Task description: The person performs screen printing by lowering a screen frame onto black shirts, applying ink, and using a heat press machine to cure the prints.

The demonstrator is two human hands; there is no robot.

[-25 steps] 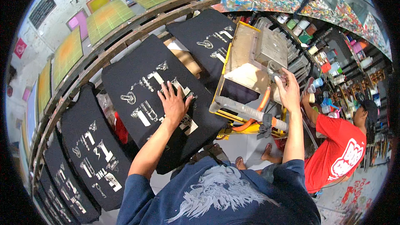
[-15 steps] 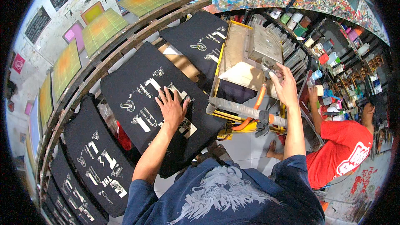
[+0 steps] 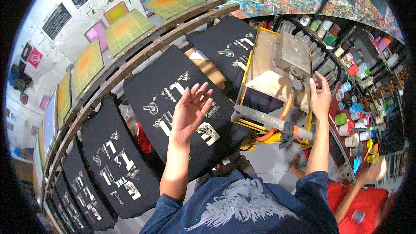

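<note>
My left hand (image 3: 191, 112) is lifted over a black printed T-shirt (image 3: 160, 74) laid flat on a board. Its palm is turned up, the fingers are apart and nothing is in it. Part of the white print is hidden behind this hand. My right hand (image 3: 320, 97) is beside a boxy metal heater (image 3: 292, 50) in a yellow frame. Its fingers are loosely bent and apart, with a small gap to the round grey fitting (image 3: 296, 83) on the heater's side. A taped bar (image 3: 264, 117) and an orange hose (image 3: 286, 108) run along the heater's near side.
More black printed shirts (image 3: 117, 156) lie along a curved wooden rail (image 3: 117, 65). Yellow-green screens (image 3: 128, 30) lean behind it. At right, a person in a red shirt (image 3: 362, 203) reaches toward a bench with paint pots (image 3: 346, 128). Shelves of containers stand beyond.
My left hand has come up off the shirt and turned palm up. My right hand has let go of the heater's round fitting. The person in red has moved nearer the lower edge.
</note>
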